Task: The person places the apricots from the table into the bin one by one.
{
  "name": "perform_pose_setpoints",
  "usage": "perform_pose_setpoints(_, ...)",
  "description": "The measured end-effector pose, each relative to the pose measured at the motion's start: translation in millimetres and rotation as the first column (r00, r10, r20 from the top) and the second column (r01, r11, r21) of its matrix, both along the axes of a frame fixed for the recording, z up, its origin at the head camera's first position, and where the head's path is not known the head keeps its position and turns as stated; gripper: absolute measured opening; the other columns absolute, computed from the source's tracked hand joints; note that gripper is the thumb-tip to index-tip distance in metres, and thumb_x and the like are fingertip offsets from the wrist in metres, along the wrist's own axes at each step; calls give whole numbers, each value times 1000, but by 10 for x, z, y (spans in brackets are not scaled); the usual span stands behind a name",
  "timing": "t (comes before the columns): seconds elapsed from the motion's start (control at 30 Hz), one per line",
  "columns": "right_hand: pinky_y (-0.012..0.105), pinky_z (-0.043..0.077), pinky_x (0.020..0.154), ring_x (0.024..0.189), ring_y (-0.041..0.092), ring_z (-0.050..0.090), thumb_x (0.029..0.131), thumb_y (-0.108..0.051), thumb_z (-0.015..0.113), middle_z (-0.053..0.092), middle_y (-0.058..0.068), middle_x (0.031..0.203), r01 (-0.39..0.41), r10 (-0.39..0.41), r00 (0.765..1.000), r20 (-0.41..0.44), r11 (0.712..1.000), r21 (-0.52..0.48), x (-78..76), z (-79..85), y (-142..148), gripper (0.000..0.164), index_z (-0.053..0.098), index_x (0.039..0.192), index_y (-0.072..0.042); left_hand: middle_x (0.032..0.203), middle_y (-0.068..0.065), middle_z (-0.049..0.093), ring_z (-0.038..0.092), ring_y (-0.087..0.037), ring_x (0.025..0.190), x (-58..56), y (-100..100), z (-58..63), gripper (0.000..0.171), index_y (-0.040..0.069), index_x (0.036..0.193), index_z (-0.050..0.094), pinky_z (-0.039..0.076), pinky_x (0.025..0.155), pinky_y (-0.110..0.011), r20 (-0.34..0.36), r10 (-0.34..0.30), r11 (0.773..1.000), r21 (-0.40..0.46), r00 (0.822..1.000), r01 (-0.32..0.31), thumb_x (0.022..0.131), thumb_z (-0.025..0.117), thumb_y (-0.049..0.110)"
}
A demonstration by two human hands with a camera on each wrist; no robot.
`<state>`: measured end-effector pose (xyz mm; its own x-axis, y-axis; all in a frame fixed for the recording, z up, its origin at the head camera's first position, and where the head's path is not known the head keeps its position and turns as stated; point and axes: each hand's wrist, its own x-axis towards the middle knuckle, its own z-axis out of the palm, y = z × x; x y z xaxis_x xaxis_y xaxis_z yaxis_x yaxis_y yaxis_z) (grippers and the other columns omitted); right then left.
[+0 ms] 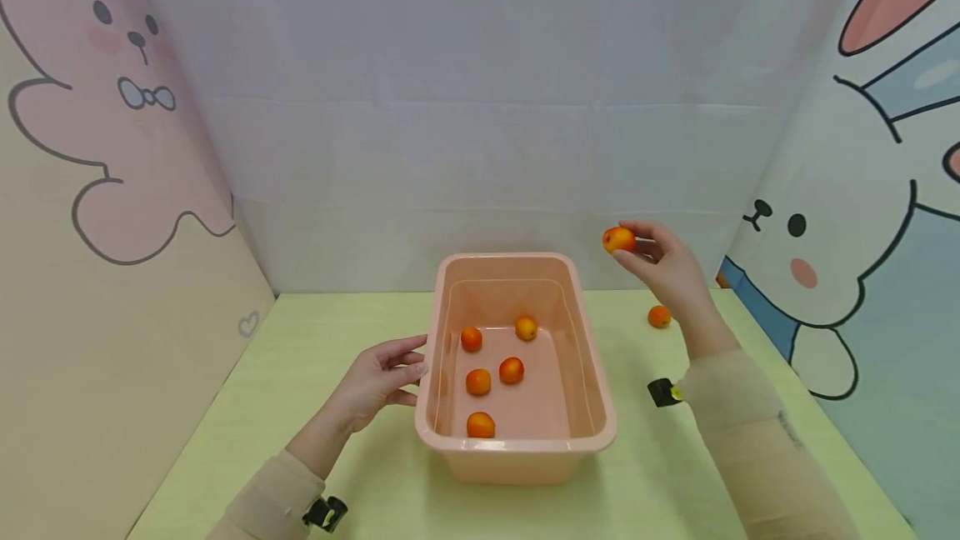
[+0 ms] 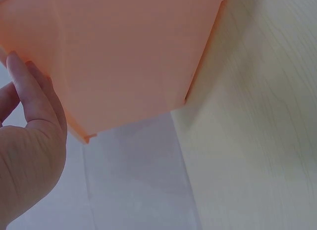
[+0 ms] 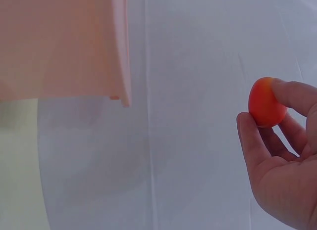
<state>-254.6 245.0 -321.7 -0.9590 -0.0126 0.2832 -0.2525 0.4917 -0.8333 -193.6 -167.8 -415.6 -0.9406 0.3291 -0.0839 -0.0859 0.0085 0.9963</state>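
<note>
A peach-coloured plastic tub [image 1: 517, 445] stands in the middle of the table, with several small orange fruits [image 1: 512, 370] lying on its floor. My left hand [image 1: 380, 382] touches the tub's left side just below the rim. In the left wrist view its fingers [image 2: 32, 94] lie fairly straight against the wall. Up and to the right of the tub, my right hand [image 1: 663, 269] pinches a small orange-red fruit [image 3: 266, 102] between thumb and fingers, above table height. Another orange fruit [image 1: 659, 317] rests on the table beneath the right wrist.
The pale yellow-green table [image 1: 345, 315] ends at a white cloth backdrop [image 1: 480, 148]. Side panels with cartoon figures stand at the left [image 1: 150, 165] and right [image 1: 847, 257]. A black strap piece [image 1: 663, 392] is at the right sleeve.
</note>
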Motion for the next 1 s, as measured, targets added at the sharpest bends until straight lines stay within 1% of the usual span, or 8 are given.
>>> perform_pose_setpoints(0.1,22,51,95,122,29,53,96,-34,67,51,11,138,-24,24,1000,-17,1000,-8,-16,123,-102,55,51,143,-11,110,-13,63,67,-21,89,0,0,-1,61,-5,146,43,61,73,-40,4,2,1000,2,1000,-2,94,69,10)
perform_pose_setpoints(0.2,19,51,92,121,28,54,96,-32,68,52,11,137,-58,57,997,-44,998,-26,-30,217,-199,54,52,142,-10,109,-12,63,67,-21,89,-1,0,-3,61,-6,146,42,61,73,-40,5,2,1000,5,1000,-2,94,69,10)
perform_pose_setpoints(0.3,17,51,90,119,27,55,96,-28,68,53,10,136,-89,86,994,-73,995,-38,-41,288,-290,52,53,141,-10,109,-12,63,67,-21,89,-3,2,-6,61,-5,146,43,61,73,-40,6,-1,1000,4,1000,1,94,69,10)
perform_pose_setpoints(0.53,19,52,91,115,25,58,94,-20,70,56,10,132,-159,147,980,-131,984,-82,-50,426,-525,47,56,137,-7,110,-13,63,68,-22,89,1,3,-11,61,-6,146,42,61,72,-40,2,-3,1000,10,1000,3,94,69,10)
perform_pose_setpoints(0.73,24,52,93,112,24,60,94,-15,70,57,11,129,-233,219,966,-137,968,-97,-67,458,-740,45,57,136,-5,109,-13,63,68,-21,89,-3,1,-19,60,-6,146,42,61,72,-40,6,-3,1000,15,1000,3,94,68,9)
perform_pose_setpoints(0.9,26,53,93,113,25,60,94,-13,70,56,10,131,-274,263,959,-105,955,-112,-84,442,-899,44,57,136,-6,110,-13,63,68,-21,89,-6,-1,-21,61,-6,146,41,61,73,-40,2,-9,1000,17,1000,9,94,68,9)
perform_pose_setpoints(1.0,28,54,91,112,26,60,94,-12,70,56,10,131,-284,277,958,-72,951,-123,-102,415,-986,44,57,135,-6,110,-14,63,68,-21,89,-7,1,-20,61,-6,147,41,61,73,-40,-3,-14,1000,19,1000,15,94,69,9)
